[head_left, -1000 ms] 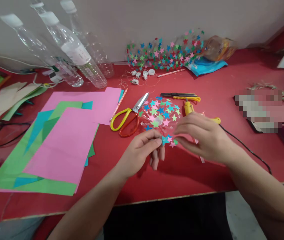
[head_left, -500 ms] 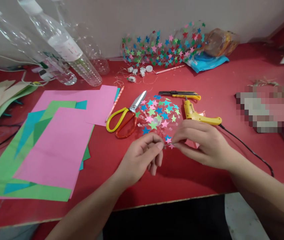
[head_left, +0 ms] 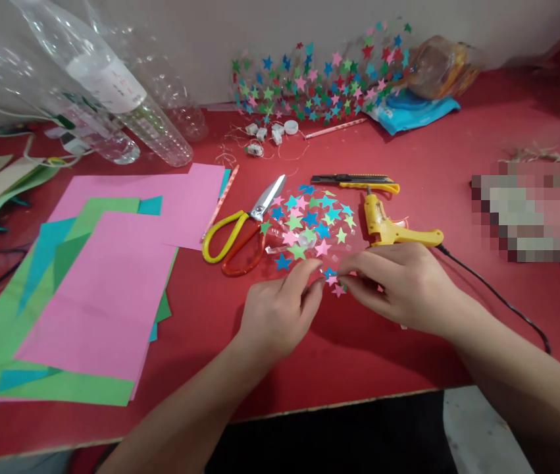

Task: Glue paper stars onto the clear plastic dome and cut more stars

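Note:
A clear plastic piece covered with pink, blue and green paper stars [head_left: 322, 230] lies on the red table [head_left: 339, 368]. At its near left edge is my left hand [head_left: 282, 306], its fingers curled with thumb and forefinger close together; what they hold, if anything, is too small to tell. My right hand [head_left: 398, 283] pinches at the near right edge, beside a blue star and two pink ones. Something tiny at its fingertips cannot be made out. Scissors [head_left: 247, 224] with yellow and red handles lie left of the stars, and a yellow glue gun [head_left: 395, 230] lies beyond my right hand.
Coloured paper sheets [head_left: 97, 296] cover the left side. Clear bottles [head_left: 156, 125] stand behind them. A star-covered clear bottle [head_left: 319, 85] lies along the wall, near a blue packet [head_left: 412, 115]. A cutter [head_left: 353, 181] and a striped pencil [head_left: 223, 197] lie near the scissors.
My left hand has turned, its lower fingers now tucked under. My right hand stays pinched near the stars. The view has shifted slightly.

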Motion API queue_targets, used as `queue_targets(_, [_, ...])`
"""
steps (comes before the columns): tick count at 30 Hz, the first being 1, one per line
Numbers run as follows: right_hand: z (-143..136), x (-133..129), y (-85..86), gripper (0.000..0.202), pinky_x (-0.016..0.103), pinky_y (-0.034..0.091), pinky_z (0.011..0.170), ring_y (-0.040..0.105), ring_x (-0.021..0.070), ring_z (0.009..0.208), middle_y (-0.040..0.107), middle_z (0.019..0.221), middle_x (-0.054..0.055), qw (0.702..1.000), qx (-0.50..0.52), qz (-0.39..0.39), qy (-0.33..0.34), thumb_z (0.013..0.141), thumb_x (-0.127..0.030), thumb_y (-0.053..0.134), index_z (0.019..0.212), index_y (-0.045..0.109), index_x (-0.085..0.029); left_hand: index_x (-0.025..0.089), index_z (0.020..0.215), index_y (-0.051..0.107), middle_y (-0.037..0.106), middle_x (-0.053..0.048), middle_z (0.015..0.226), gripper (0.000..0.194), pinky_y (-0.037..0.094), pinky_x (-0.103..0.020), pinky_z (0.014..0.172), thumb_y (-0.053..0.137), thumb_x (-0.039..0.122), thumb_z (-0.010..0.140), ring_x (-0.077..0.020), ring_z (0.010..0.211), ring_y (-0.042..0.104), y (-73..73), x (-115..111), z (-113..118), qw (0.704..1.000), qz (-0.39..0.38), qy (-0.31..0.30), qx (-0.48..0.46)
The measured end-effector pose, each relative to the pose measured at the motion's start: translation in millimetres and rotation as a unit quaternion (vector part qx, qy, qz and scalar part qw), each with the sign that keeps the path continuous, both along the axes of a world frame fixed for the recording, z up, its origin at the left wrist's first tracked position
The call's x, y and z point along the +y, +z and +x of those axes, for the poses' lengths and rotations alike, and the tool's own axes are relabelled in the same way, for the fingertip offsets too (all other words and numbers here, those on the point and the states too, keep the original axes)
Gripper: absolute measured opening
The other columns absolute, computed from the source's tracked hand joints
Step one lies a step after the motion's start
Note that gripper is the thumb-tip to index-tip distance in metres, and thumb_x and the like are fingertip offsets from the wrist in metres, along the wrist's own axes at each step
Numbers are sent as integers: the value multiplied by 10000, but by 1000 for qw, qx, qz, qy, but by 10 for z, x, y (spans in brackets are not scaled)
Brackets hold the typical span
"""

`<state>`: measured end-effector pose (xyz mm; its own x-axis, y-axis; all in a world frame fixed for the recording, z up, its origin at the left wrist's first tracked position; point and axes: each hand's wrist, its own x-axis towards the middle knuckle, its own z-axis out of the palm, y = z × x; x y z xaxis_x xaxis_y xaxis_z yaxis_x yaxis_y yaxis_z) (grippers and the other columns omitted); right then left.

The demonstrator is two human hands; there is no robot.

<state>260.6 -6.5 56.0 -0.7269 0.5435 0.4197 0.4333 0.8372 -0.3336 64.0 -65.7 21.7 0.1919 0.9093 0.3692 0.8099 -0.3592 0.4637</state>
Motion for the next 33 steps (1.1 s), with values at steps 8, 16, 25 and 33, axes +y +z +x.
queue_targets(8, [-30, -6, -63, 214, 286, 273, 484, 456, 118, 515, 531, 581, -21, 993, -37, 102, 38, 940, -113, 474, 777, 605, -160, 154, 1060, 591, 601, 69, 547, 162, 331, -179, 437, 547, 176, 906, -49, 376, 413, -13, -17, 23, 998, -3, -20, -53])
queue_targets(16, [-58, -19, -78, 220, 303, 263, 485, 444, 123, 530, 533, 587, -8, 993, -33, 101, 43, 940, -114, 489, 769, 620, -154, 170, 1029, 636, 592, 64, 516, 164, 322, -191, 414, 546, 196, 895, -58, 356, 422, -24, -18, 3, 999, -8, -14, -40])
queue_targets(25, [-49, -19, -120, 220, 306, 301, 492, 484, 130, 547, 566, 601, -2, 994, -42, 97, 33, 953, -128, 478, 798, 631, -159, 131, 980, 649, 593, 55, 502, 141, 352, -195, 435, 545, 176, 896, -66, 367, 462, -4, -26, 18, 998, -20, -12, -51])
queue_targets(33, [-73, -23, -158, 171, 275, 341, 506, 537, 121, 548, 613, 637, -8, 999, -9, 34, 13, 917, -112, 506, 809, 620, -179, 182, 985, 634, 592, 73, 507, 147, 341, -182, 420, 526, 178, 886, -63, 362, 449, 20, -19, 34, 996, -57, 4, -74])
